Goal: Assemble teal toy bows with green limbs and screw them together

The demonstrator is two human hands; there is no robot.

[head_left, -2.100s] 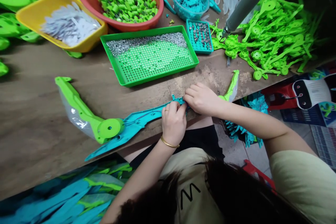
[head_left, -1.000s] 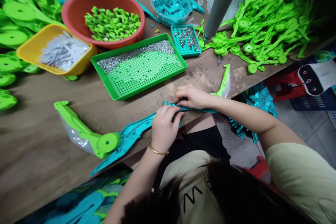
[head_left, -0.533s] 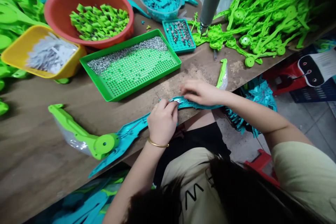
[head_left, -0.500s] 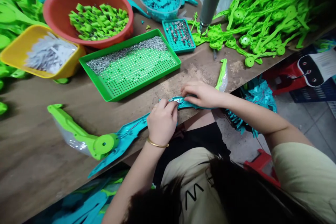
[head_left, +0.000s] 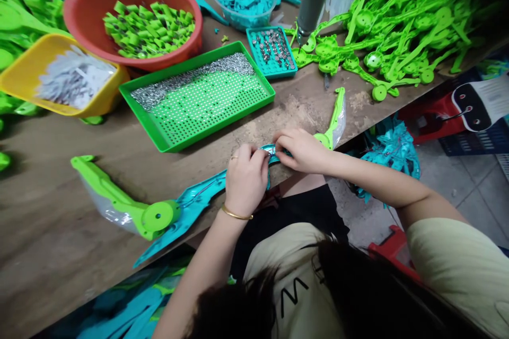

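Plainly, the weak spot is the narrow middle of the long blue frame [head_left: 201, 190], which lies along the near edge of the wooden surface [head_left: 43, 217]. The left hand [head_left: 247, 177] and the right hand [head_left: 299, 152] meet over that stretch, fingers bent and tips gathered close to each other on the frame. Whether they pinch a small part, a wire or only the plastic I cannot tell, since the fingers cover it.

A thin dark line, probably a wire, shows in the frame's open channel left of the left hand. A tug from either side could lift it out of place, and a loose loop could get trapped under anything pressed over it.

Balance is another worry: the left green arm [head_left: 159, 218] and the right green arm [head_left: 329, 136] reach out at the two ends, so a bump to either could twist the middle under the fingertips. The frame's pointed end sits right at the edge; a careless pull toward the body could drag it off.

Anything tiny that slips might drop past the edge to the lap or floor. Farther back, the green tray [head_left: 199, 111] holds loose screws, which a sweeping forearm could spill.
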